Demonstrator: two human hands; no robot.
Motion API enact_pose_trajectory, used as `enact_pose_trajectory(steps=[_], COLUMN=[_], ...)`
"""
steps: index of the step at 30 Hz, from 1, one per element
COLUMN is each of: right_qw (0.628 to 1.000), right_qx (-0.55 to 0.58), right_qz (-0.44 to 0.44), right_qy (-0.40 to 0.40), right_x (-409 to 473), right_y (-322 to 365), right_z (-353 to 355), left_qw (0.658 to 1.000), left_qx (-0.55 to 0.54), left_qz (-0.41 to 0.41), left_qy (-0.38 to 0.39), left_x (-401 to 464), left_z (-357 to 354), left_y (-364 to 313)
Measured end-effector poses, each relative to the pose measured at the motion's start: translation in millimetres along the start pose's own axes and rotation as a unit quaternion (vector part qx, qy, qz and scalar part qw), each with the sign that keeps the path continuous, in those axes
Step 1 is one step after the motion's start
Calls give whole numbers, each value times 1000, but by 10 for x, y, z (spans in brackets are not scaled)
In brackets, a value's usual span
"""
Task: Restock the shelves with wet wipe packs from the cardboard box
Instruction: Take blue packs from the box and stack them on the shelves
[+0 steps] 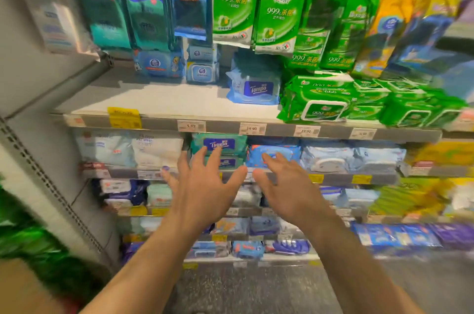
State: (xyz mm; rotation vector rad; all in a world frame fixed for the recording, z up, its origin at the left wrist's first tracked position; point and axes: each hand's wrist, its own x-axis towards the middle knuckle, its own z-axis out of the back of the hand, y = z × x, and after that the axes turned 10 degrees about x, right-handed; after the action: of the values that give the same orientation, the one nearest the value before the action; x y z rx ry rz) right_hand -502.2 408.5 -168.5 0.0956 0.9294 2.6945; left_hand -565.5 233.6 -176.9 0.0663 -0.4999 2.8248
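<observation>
No grip: both hands empty, fingers spread and straight. Left hand (pixel 202 185) and right hand (pixel 284 183) are side by side, backs to the camera, forearms bare and stretched forward toward the shelving, thumbs nearly meeting. Left fingertips overlap the teal Tempo wet wipe packs (pixel 220 150), two stacked on the second shelf; contact can't be confirmed. Right fingertips are in front of a blue soft pack (pixel 274 154) beside them.

Top shelf (pixel 154 98) is flat white with a grey price-tag rail. On it sit a light-blue Tempo pack (pixel 254 88) and glossy green 999 packs with rigid flip lids (pixel 320 103). Tall green and blue plastic packs hang above.

Cardboard box corner (pixel 18 285) at lower left, matte brown, blurred.
</observation>
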Motion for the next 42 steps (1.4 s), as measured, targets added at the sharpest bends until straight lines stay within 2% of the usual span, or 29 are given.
enact_pose_trajectory(steps=[3, 7, 14, 18, 24, 33, 37, 42], right_qw=[1000, 998, 989, 980, 965, 932, 919, 901], right_qx=[25, 17, 74, 84, 55, -6, -63, -90], right_qz=[18, -16, -10, 15, 99, 179, 227, 262], right_qy=[2, 52, 131, 179, 235, 316, 316, 333], right_x=[-470, -986, -1527, -1731, -1944, -2513, -2780, -2958], right_y=[-157, -184, 79, 425, 1146, 2649, 3295, 3924], right_z=[-167, -373, -806, -1169, -1867, -3212, -3835, -4430], left_qw=[998, 987, 976, 970, 954, 909, 890, 873], left_qx=[42, 81, 77, 93, 58, 40, -25, -131], left_qz=[18, 75, 185, 215, 295, 411, 446, 463], left_qy=[42, 119, 87, 61, 14, -57, -89, -83], left_x=[-579, -1248, -2121, -2489, -2991, -4126, -4577, -4887], left_z=[-78, -107, 150, 329, 520, 866, 1111, 1251], left_y=[86, 356, 1169, 1537, 2428, 4478, 5194, 5831])
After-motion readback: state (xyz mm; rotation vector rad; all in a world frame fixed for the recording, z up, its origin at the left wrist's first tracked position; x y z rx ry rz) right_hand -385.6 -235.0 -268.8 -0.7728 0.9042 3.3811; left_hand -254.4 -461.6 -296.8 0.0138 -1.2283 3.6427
